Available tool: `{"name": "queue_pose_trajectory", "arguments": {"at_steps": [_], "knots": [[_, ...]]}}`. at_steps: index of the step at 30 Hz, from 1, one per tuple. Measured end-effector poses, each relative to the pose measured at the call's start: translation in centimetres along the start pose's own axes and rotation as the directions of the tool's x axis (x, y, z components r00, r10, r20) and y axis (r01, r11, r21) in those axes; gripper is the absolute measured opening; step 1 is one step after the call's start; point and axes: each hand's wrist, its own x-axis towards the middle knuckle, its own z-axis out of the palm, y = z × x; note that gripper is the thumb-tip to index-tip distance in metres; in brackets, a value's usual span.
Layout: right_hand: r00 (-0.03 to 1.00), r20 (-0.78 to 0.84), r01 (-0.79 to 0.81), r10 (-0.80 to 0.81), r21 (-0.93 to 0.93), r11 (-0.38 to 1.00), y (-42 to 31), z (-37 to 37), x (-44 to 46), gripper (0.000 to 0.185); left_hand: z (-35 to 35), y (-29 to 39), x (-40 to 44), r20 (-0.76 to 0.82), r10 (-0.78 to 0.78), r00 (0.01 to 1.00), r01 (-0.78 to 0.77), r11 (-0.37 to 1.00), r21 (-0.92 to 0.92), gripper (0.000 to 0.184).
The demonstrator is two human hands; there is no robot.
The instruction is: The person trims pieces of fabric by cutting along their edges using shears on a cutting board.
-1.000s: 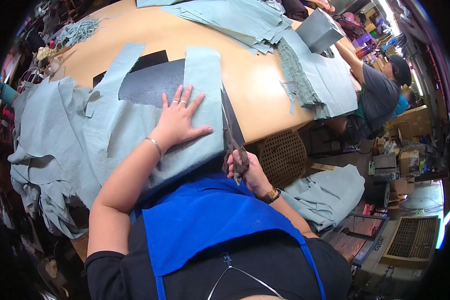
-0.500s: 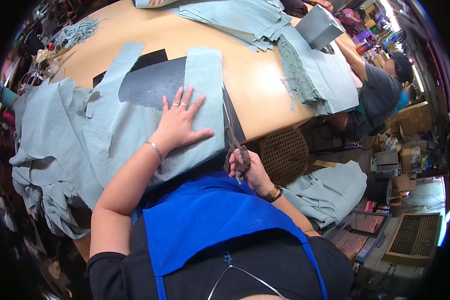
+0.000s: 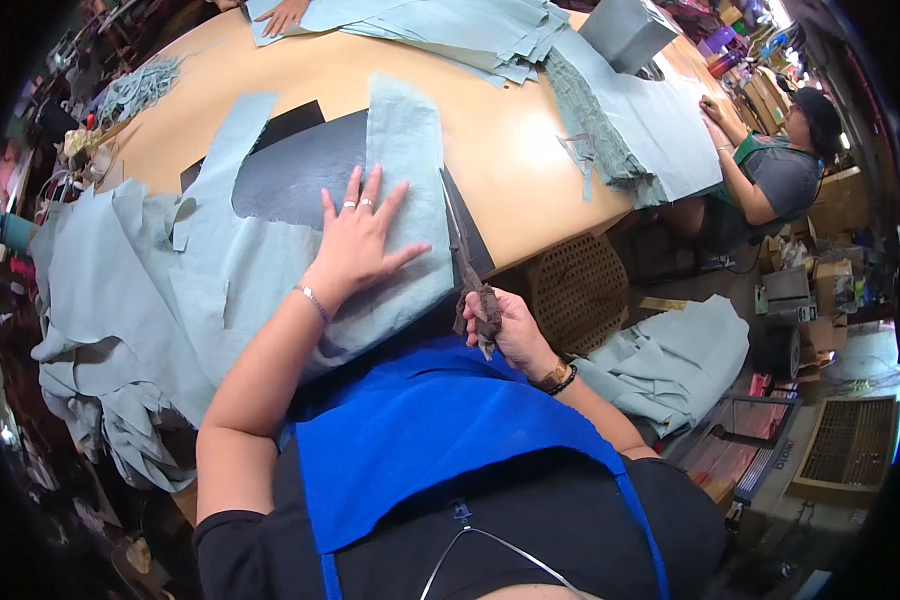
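Observation:
My left hand [image 3: 363, 232] lies flat with spread fingers on a pale blue-green cloth [image 3: 407, 150], near its right edge. Cloth-wrapped scissors [image 3: 477, 297] are gripped in my right hand [image 3: 513, 330], at the table's front edge. Their long blades point away from me along the cloth's right edge; whether the blades are parted is hard to tell. Under the cloth is a black sheet [image 3: 305, 170], which shows through a gap and beside the blades. The cloth spreads left in loose folds over the table's edge.
Stacked cloth pieces [image 3: 610, 130] and a grey box [image 3: 627, 35] are on the table [image 3: 505, 130]. Thin scraps [image 3: 140, 88] lie at the far left. A co-worker [image 3: 785, 160] is at the right; another person's hand [image 3: 282, 16] touches cloth at the far edge. A woven stool [image 3: 578, 290] stands below.
The view has shifted slightly. My left hand stays flat on the cloth, and my right hand still holds the scissors. The co-worker's arm has drawn back from the grey box; another hand has appeared at the far edge.

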Motion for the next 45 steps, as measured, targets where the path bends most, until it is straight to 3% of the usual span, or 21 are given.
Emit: {"name": "queue_pose_trajectory", "arguments": {"at_steps": [4,5,8,45], "knots": [[0.999,0.027,-0.029,0.029,0.012,1.000,-0.4,-0.3,0.2,0.015,0.7,-0.9,2.8,-0.047,0.048,0.998,-0.049,0.999,-0.020,0.087],[0.999,-0.036,-0.020,0.019,-0.030,0.999,-0.8,0.3,0.2,0.032,0.9,-0.8,3.0,-0.025,0.047,0.999,-0.048,0.999,-0.009,0.087],[0.999,-0.022,-0.035,0.034,-0.034,0.999,-0.8,0.0,0.5,0.033,1.0,-0.5,2.7,-0.003,0.049,0.999,-0.049,0.999,0.017,0.086],[0.999,-0.050,-0.009,0.007,-0.039,0.999,-1.5,0.9,0.9,0.027,0.3,1.9,-2.0,0.018,0.073,0.997,-0.073,0.997,-0.007,0.088]]}}
